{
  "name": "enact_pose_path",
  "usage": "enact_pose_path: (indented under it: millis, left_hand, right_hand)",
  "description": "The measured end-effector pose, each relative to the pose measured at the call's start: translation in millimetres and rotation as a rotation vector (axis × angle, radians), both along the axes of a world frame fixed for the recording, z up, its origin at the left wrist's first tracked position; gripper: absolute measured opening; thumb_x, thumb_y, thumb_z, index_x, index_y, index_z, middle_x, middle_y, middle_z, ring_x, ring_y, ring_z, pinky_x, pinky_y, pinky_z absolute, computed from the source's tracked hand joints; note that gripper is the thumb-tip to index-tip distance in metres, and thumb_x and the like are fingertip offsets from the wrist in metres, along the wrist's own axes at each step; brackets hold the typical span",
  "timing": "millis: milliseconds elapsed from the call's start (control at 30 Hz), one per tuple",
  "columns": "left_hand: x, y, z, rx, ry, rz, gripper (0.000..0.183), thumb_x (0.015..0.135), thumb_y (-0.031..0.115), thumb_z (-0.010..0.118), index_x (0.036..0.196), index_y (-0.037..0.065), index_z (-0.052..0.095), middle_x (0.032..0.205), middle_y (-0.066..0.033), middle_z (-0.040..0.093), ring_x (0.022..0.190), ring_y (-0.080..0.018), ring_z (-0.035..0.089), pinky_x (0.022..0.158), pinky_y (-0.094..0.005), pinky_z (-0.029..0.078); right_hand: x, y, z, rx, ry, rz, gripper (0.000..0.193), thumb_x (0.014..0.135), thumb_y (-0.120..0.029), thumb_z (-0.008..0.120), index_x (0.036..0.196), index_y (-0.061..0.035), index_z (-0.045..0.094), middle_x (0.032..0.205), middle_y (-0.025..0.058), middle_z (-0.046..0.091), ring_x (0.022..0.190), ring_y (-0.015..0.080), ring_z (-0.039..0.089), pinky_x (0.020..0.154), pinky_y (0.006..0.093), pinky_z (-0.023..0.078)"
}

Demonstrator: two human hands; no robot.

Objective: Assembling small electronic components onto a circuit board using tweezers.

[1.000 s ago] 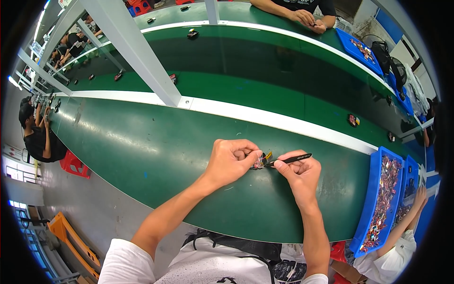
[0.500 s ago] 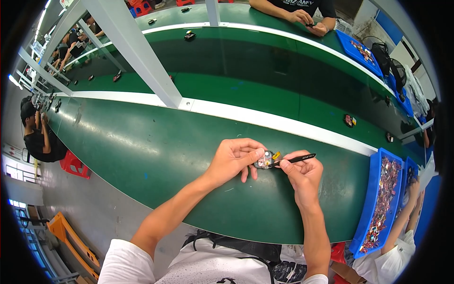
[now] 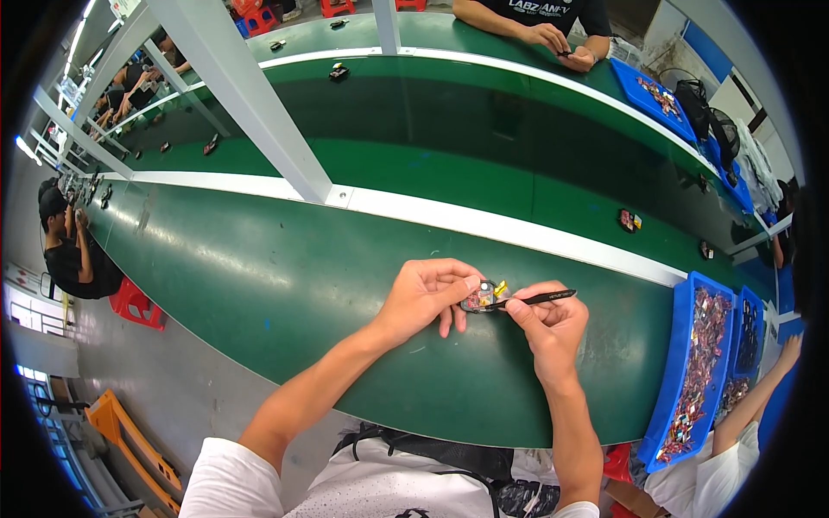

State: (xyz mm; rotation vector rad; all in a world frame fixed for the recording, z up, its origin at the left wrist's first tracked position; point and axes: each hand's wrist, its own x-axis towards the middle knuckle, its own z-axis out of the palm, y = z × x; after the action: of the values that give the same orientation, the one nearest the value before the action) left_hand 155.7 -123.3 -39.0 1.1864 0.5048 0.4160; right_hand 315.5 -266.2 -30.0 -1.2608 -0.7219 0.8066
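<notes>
Just above the green worktop, my left hand [image 3: 432, 296] pinches a small dark-cased electronic device [image 3: 477, 300] between thumb and fingers. Its inside shows, with pale, pink and yellow parts, and a yellow piece [image 3: 501, 289] sticks out at its upper right. My right hand [image 3: 550, 321] is closed round black tweezers [image 3: 551, 296], held like a pen. Their tip reaches the lower right side of the device; whether it grips a part there is too small to tell.
To the right stands a long blue bin [image 3: 682, 380] full of small mixed parts. Beyond a white rail [image 3: 518, 229], a green conveyor belt [image 3: 414, 164] carries several devices. A grey post [image 3: 250, 104] rises from the rail. Co-workers sit across, at far left and at right.
Devices on the belt have shifted slightly left. The co-worker's arm at right has moved outward, away from the bins. My hands stay nearly in place, with the device slightly lower.
</notes>
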Motion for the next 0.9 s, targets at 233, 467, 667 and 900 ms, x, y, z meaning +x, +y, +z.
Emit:
enact_pose_path:
  millis: [233,467,667,900]
  left_hand:
    - [3.2,-1.4,-4.5,-0.066,-0.038,-0.056,0.031,0.103,0.02,0.059,0.112,-0.008,0.067,0.087,-0.0139,0.07,0.057,-0.0153,0.067,0.042,-0.0222,0.05]
    - [0.9,2.2,-5.9,-0.092,-0.042,-0.047,0.028,0.102,0.018,0.059,0.111,-0.008,0.067,0.085,-0.0135,0.07,0.056,-0.0154,0.067,0.042,-0.0222,0.05]
    - [5.7,-6.5,-6.6,-0.073,0.028,-0.025,0.019,0.097,0.016,0.068,0.103,-0.003,0.069,0.076,-0.0098,0.069,0.052,-0.0124,0.063,0.039,-0.0225,0.043]
    - [4.6,-6.0,-13.4,-0.084,0.032,-0.008,0.019,0.097,0.014,0.064,0.103,-0.003,0.068,0.077,-0.0093,0.067,0.05,-0.0129,0.062,0.039,-0.0226,0.043]
  right_hand:
    - [-5.1,-0.7,-8.8,0.131,-0.315,-0.093,0.009,0.084,0.005,0.079,0.09,0.003,0.072,0.081,0.0041,0.07,0.055,0.0003,0.047,0.049,0.0174,0.033]
    - [-10.5,2.2,-8.8,0.154,-0.557,-0.166,0.012,0.076,0.001,0.084,0.082,-0.0043,0.076,0.06,-0.0035,0.062,0.044,0.0021,0.04,0.046,0.0204,0.029]
    - [-13.1,-0.8,-8.6,0.191,-0.644,-0.166,0.013,0.071,0.003,0.083,0.078,-0.0045,0.075,0.059,-0.0011,0.062,0.044,0.0037,0.042,0.046,0.0209,0.03]
    - [-14.2,-2.5,-11.2,0.145,-0.631,-0.171,0.013,0.072,0.004,0.082,0.078,-0.0016,0.073,0.066,0.002,0.068,0.047,0.0034,0.047,0.046,0.0193,0.031]
